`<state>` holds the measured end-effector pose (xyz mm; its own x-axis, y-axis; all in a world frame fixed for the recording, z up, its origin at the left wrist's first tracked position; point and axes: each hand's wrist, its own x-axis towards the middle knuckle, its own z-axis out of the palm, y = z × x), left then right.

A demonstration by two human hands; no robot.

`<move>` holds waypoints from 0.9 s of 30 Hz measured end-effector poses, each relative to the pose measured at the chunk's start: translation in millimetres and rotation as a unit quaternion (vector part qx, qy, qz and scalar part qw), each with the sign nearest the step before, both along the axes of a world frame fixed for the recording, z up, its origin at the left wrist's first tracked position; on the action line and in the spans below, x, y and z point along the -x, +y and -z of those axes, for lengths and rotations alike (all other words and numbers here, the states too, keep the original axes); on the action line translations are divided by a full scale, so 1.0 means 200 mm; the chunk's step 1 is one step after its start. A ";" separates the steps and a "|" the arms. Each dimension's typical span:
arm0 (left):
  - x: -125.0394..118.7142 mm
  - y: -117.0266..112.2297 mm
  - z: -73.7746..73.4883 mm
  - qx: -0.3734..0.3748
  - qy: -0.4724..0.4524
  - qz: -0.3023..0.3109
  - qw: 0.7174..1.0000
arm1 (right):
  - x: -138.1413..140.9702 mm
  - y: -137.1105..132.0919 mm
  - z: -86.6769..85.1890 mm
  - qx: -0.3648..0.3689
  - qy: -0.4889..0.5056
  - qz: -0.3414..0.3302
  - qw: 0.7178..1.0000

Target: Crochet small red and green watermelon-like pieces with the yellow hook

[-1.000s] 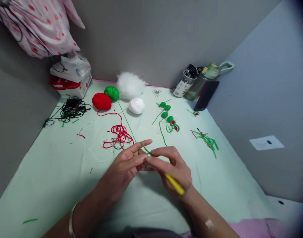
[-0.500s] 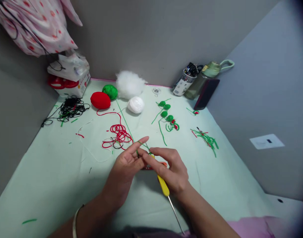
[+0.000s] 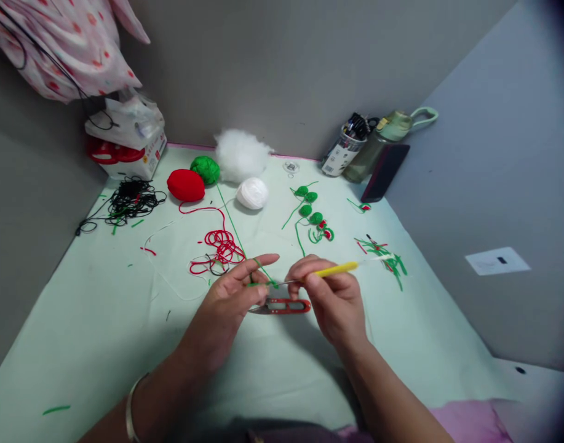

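My left hand (image 3: 230,301) pinches a green yarn strand (image 3: 235,231) that runs back to the green yarn ball (image 3: 206,169); its forefinger is stretched out. My right hand (image 3: 333,295) grips a crochet hook with a yellow handle (image 3: 334,269), held level, the metal tip pointing left into the green loop at my left fingertips. Red thread snips (image 3: 282,306) lie on the table just below both hands.
On the pale green table (image 3: 101,320) lie a red yarn ball (image 3: 186,184), a white yarn ball (image 3: 252,193), white stuffing (image 3: 241,155), loose red yarn (image 3: 221,246), black thread (image 3: 131,200), small green crocheted pieces (image 3: 313,216), green scraps (image 3: 385,255). A pen cup (image 3: 344,151), bottle (image 3: 383,138) and phone (image 3: 384,173) stand back right.
My right hand turned the hook from pointing down toward me to lying level with the handle to the right. The hands parted slightly, baring the red snips.
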<state>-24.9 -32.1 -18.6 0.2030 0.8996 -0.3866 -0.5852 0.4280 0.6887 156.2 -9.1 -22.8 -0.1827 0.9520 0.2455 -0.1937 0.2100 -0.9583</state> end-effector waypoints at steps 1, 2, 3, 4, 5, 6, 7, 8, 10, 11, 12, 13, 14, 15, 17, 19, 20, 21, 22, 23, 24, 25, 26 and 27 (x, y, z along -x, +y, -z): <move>-0.01 0.00 0.00 -0.007 0.005 0.005 1.000 | 0.01 0.00 0.00 -0.024 -0.033 -0.001 0.999; -0.01 0.00 0.01 -0.012 0.010 0.010 1.000 | 0.01 -0.01 0.00 -0.047 -0.062 0.005 0.997; -0.01 -0.01 0.01 -0.015 0.015 0.014 1.000 | 0.01 -0.01 0.00 -0.061 -0.078 0.012 0.995; -0.01 -0.01 0.01 -0.015 0.019 0.018 1.000 | 0.01 -0.01 0.01 -0.061 -0.078 0.014 0.995; -0.01 -0.01 0.02 -0.014 0.024 0.023 0.999 | 0.00 -0.01 0.01 -0.047 -0.063 0.010 0.997; 0.00 -0.01 0.02 -0.013 0.028 0.028 0.999 | 0.00 -0.01 0.01 -0.025 -0.040 0.003 0.999; 0.01 -0.01 0.02 -0.013 0.032 0.031 0.999 | -0.01 -0.01 0.02 -0.004 -0.020 -0.008 1.000; 0.02 -0.01 0.02 -0.013 0.036 0.033 0.999 | -0.02 -0.01 0.01 0.009 -0.010 -0.016 1.000; 0.02 -0.01 0.02 -0.010 0.051 0.020 0.998 | -0.02 -0.02 0.01 -0.018 -0.044 -0.009 0.999; 0.02 -0.01 0.02 -0.009 0.060 0.008 0.998 | -0.02 -0.03 0.00 -0.066 -0.088 0.001 0.994; 0.02 -0.01 0.02 -0.008 0.065 -0.004 0.998 | -0.02 -0.04 0.00 -0.129 -0.145 0.012 0.981; 0.01 -0.01 0.01 -0.008 0.064 -0.013 0.998 | -0.01 -0.05 0.00 -0.191 -0.206 0.024 0.959; 0.00 -0.01 0.01 -0.007 0.054 -0.018 0.998 | -0.01 -0.07 0.00 -0.250 -0.263 0.036 0.931; 0.00 -0.01 0.01 -0.003 0.036 -0.018 0.999 | -0.01 -0.08 0.01 -0.296 -0.309 0.046 0.902; -0.01 0.00 0.00 0.013 -0.013 0.001 1.000 | 0.00 -0.09 0.01 -0.355 -0.363 0.061 0.859; 0.00 0.00 0.00 0.029 -0.057 0.035 0.997 | 0.00 -0.09 0.02 -0.364 -0.346 0.070 0.862; 0.00 0.00 0.00 0.034 -0.068 0.048 0.996 | -0.01 -0.08 0.01 -0.345 -0.315 0.065 0.882; 0.01 0.00 0.00 0.037 -0.070 0.053 0.995 | -0.01 -0.07 0.01 -0.308 -0.277 0.061 0.908; 0.02 0.00 0.00 0.038 -0.064 0.050 0.996 | -0.02 -0.06 0.00 -0.260 -0.233 0.057 0.935; 0.03 0.00 0.00 0.035 -0.051 0.039 0.997 | -0.02 -0.05 0.00 -0.211 -0.188 0.049 0.958; 0.03 0.00 0.00 0.030 -0.036 0.027 0.999 | -0.03 -0.03 -0.01 -0.161 -0.144 0.041 0.975; 0.04 0.00 0.00 0.024 -0.021 0.017 0.999 | -0.03 -0.02 -0.01 -0.114 -0.102 0.036 0.988; 0.03 0.01 0.00 0.014 -0.007 0.010 1.000 | -0.03 -0.01 -0.01 -0.070 -0.062 0.029 0.995; 0.03 0.00 -0.01 0.004 0.008 0.002 1.000 | -0.02 -0.01 -0.01 -0.036 -0.030 0.019 0.999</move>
<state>-30.2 -31.2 -16.9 0.2011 0.8955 -0.3971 -0.5726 0.4364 0.6941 160.7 -11.1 -20.5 -0.1630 0.9385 0.3043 -0.1276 0.2858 -0.9498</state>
